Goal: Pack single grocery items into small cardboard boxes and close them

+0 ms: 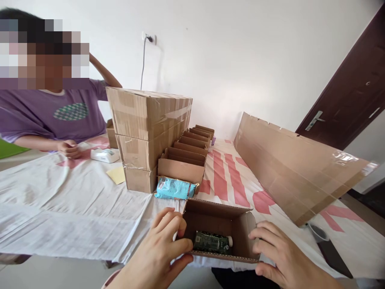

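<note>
An open cardboard box (pixel 215 212) stands at the near edge of the table. Inside it lies a dark green pouch or bottle (pixel 212 243) with a white cap, on its side. My left hand (pixel 165 241) holds the box's left end, fingers curled over the rim and thumb by the front corner. At the right end, my right hand (pixel 275 249) has its fingers bent over the rim and its thumb at the front. A light blue packet (pixel 175 188) lies just behind the box, against a row of other open boxes (pixel 180 170).
Stacked taped cartons (pixel 132 128) form a wall left of the row. A long cardboard panel (pixel 288 164) stands on the right, near a round clear object (pixel 319 232). Across the table sits a person (pixel 69 116), near a white device (pixel 104 155) and yellow paper (pixel 116 175).
</note>
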`<state>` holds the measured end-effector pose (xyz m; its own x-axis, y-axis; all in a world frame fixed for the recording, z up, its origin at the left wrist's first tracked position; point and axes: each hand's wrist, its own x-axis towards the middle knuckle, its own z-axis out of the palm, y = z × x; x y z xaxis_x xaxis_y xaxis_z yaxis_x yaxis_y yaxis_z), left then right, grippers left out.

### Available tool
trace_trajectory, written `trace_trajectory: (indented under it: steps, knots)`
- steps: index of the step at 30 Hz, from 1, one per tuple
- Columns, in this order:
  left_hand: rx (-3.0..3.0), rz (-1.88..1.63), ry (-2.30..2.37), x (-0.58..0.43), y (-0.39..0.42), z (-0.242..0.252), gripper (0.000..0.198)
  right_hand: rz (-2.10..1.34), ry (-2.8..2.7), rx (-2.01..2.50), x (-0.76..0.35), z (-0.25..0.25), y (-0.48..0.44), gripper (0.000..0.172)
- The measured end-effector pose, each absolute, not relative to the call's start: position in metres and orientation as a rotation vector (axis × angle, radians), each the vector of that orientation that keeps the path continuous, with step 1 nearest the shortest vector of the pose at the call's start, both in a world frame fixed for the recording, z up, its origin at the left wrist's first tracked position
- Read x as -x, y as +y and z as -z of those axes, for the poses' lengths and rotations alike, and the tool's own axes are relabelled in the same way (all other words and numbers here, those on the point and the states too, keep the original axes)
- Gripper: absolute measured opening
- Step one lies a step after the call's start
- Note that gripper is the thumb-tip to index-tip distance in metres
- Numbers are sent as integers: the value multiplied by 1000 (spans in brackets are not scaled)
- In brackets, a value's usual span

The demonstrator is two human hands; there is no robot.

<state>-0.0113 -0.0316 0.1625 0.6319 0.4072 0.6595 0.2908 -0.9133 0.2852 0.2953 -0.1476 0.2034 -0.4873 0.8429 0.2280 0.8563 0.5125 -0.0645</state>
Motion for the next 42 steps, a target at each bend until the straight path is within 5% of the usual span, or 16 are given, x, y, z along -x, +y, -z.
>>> trace_trajectory:
  steps: [5,14,17,22,27,33,38,42]
  knots:
    - [-2698,-1103,564,19,-34,-167,12,238,-2469,1358,-296,-202,-152,48]
    - [-2763,-1013,426,24,-44,-177,16,261,-2425,1299,-285,-195,-160,40]
    - [-2726,-1054,448,19,-44,-175,14,169,-2471,1280,-282,-201,-151,49]
    - [-2733,-1067,386,9,-41,-172,10,-147,-2640,1444,-267,-234,-119,25]
    - [-2732,-1069,399,7,-38,-175,8,-521,-2800,1644,-235,-249,-73,27]
    - [-2715,-1074,411,8,-40,-177,7,-585,-3043,1821,-212,-183,-23,28]
    - [-2718,-1067,422,10,-42,-172,7,-823,-3090,1616,-207,-116,6,73]
    - [-2727,-1039,418,9,-40,-167,8,-848,-2871,1523,-199,-104,18,56]
